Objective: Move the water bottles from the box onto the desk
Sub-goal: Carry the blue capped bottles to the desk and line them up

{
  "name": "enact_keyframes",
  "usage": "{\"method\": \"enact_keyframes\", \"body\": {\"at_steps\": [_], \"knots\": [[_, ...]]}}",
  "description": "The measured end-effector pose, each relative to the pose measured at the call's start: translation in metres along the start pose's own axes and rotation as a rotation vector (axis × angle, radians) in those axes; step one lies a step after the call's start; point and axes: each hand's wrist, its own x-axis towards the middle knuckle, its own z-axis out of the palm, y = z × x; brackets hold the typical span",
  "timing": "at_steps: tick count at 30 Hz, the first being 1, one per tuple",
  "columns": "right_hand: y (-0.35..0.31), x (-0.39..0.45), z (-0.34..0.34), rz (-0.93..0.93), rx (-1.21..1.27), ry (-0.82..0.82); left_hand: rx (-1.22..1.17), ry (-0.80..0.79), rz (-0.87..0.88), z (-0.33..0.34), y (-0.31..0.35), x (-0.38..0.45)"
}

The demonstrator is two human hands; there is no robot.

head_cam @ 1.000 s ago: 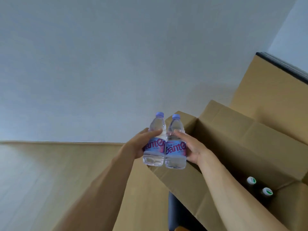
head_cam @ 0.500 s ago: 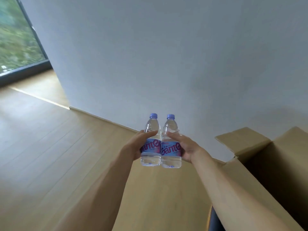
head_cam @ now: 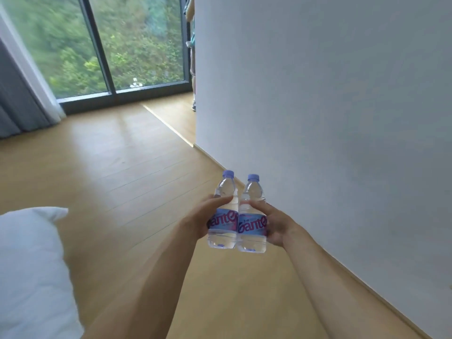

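Note:
Two small clear water bottles with lilac caps and blue-and-pink labels are held upright side by side in front of me, above the wooden floor. My left hand grips the left bottle around its label. My right hand grips the right bottle the same way. The bottles touch each other. Neither the cardboard box nor the desk is in view.
A white wall runs along the right, ending in a corner ahead. A large window with a grey curtain stands at the far left. A white pillow lies at lower left. A person stands partly hidden behind the wall corner.
My view has swung left, away from the box, which has left the frame. The window, curtain and pillow have come into sight. Both hands keep the same hold on the bottles.

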Motion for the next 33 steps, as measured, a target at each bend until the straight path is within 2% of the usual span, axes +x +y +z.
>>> {"method": "enact_keyframes", "body": {"at_steps": [12, 19, 23, 26, 33], "knots": [[-0.002, 0.137, 0.131, 0.164, -0.276, -0.258, -0.176, 0.341, 0.039, -0.146, 0.018, -0.014], [-0.038, 0.236, 0.182, 0.184, -0.374, -0.472, -0.276, 0.503, 0.040, -0.206, 0.052, 0.031], [-0.077, 0.284, 0.203, 0.176, -0.393, -0.565, -0.336, 0.532, 0.036, -0.224, 0.091, 0.064], [-0.105, 0.318, 0.215, 0.165, -0.399, -0.615, -0.334, 0.536, 0.097, -0.235, 0.121, 0.089], [-0.145, 0.382, 0.245, 0.214, -0.466, -0.640, -0.324, 0.593, 0.153, -0.270, 0.158, 0.132]]}}
